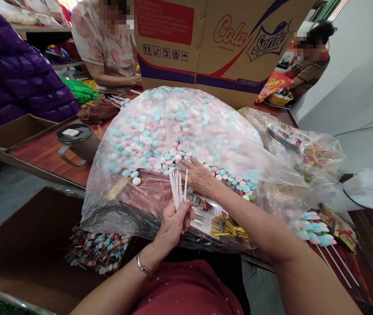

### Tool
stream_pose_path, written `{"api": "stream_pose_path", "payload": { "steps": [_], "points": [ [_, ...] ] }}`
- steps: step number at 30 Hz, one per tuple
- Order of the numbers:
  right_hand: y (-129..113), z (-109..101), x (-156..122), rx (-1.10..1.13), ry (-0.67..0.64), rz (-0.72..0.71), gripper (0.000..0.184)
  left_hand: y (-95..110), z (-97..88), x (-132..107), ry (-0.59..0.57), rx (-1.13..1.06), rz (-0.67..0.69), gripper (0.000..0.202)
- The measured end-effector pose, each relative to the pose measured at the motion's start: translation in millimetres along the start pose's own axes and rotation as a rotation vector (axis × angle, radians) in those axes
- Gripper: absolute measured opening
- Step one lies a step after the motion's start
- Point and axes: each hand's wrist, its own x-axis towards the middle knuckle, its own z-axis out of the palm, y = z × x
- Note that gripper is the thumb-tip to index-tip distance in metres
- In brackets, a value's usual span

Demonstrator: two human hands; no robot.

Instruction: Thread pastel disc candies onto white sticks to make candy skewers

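My left hand (174,222), with a metal bangle at the wrist, is closed around a bundle of thin white sticks (176,186) that point up and away from me. My right hand (197,176) reaches past the sticks with its fingers stretched out, at the near edge of a large heap of round pastel candies (170,157) in pink, blue and white. A clear plastic sheet (206,118) covers most of the heap. Just below my right hand lie printed clear packets (202,202) and gold twist ties (234,229).
Candy skewers (318,229) lie at the right. A lidded mug (80,142) stands at the left. An open carton (22,245) at lower left holds many candy sticks (99,249). A tall cardboard box (202,52) rises behind the heap. Two other people sit beyond it.
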Motion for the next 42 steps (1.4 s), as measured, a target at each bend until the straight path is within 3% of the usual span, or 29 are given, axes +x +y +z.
{"api": "stream_pose_path", "payload": {
  "steps": [6,15,21,27,33,37,40,42],
  "points": [
    [25.6,-4.9,-57.9,0.053,0.014,0.0,0.02,-0.4,-2.9,1.0,-0.005,0.035,-0.037,0.046],
    [22.0,-9.1,-101.9,0.162,0.111,0.085,0.026,4.0,-1.4,0.3,0.016,-0.017,-0.046,0.045],
    [14.0,-20.9,-98.3,0.112,0.125,0.218,0.018,3.8,-1.9,-0.5,0.042,0.002,-0.055,0.046],
    [-18.2,-10.4,-61.2,0.035,0.117,0.083,0.03,7.0,-1.4,-3.9,0.069,0.022,-0.049,0.047],
    [3.4,-9.3,-73.7,0.07,-0.015,0.069,0.015,11.3,0.8,-4.9,0.078,0.049,-0.066,0.046],
    [0.6,-34.0,-97.6,0.214,0.177,0.202,0.027,19.1,2.1,-6.8,0.064,0.012,-0.061,0.041],
    [-35.1,-55.7,-106.6,0.249,0.375,0.401,0.035,34.6,9.0,-8.9,0.032,-0.07,-0.05,0.036],
    [-69.9,-63.7,-106.5,0.267,0.487,0.445,0.039,45.6,17.1,-9.9,0.014,-0.145,-0.064,0.033]
  ]
}}
